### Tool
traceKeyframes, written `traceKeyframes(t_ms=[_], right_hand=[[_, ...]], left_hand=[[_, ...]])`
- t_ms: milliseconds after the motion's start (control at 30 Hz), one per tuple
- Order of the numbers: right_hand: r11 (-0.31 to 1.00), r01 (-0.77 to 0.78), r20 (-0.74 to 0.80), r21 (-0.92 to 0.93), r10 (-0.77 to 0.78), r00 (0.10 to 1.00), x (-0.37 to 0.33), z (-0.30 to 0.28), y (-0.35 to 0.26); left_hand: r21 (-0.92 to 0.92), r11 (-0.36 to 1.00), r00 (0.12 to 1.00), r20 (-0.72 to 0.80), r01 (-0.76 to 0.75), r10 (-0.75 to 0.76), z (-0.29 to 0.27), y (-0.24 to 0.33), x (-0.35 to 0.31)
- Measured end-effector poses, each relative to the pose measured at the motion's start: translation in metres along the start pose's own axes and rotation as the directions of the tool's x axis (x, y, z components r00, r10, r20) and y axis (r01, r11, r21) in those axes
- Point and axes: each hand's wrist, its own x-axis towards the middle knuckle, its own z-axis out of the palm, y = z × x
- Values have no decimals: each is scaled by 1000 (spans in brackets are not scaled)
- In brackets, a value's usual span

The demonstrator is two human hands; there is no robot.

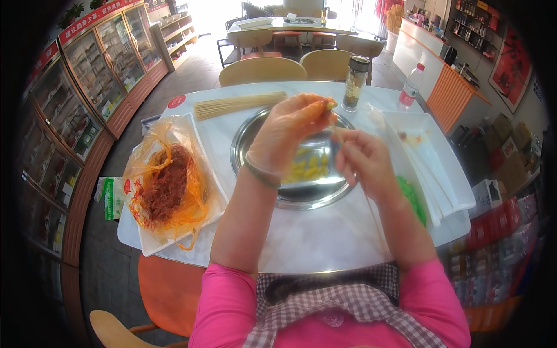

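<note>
Over the round steel dish (313,200), my left hand (293,124), in a clear thin glove, pinches a small reddish piece with a yellow-green bit (331,106) at its end. My right hand (369,159) is closed on a thin wooden skewer (372,217). Its upper end meets the piece at my left fingertips; the lower end slants down toward the table's near edge. Yellow-green chunks (307,166) lie in the dish, partly behind my left wrist. To the left, dark red raw meat (168,188) sits in an open orange-tinted plastic bag (194,200).
The bag rests on a white tray (152,247). A bundle of skewers (238,105) lies behind it. At right stands a white tray (458,194) with several skewers, beside something green (411,200). A tumbler (355,84) and a bottle (411,87) stand at the far edge.
</note>
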Motion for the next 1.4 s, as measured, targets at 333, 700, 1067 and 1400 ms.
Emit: traceKeyframes(t_ms=[333,700,1067,1400], right_hand=[[996,26,-18,-88,-27,999,0,1,-1],[992,40,-62,-121,-47,997,1,2,0],[991,7,-121,-137,-24,992,1,8,0],[995,-18,-131,-103,4,991,2,11,3]], left_hand=[[-36,998,999,-5,45,-46,-5,-1,-1],[79,996,999,-18,51,-50,1,2,-3],[247,969,1000,-15,-23,27,0,1,-1],[246,969,999,-43,-5,16,0,-3,0]])
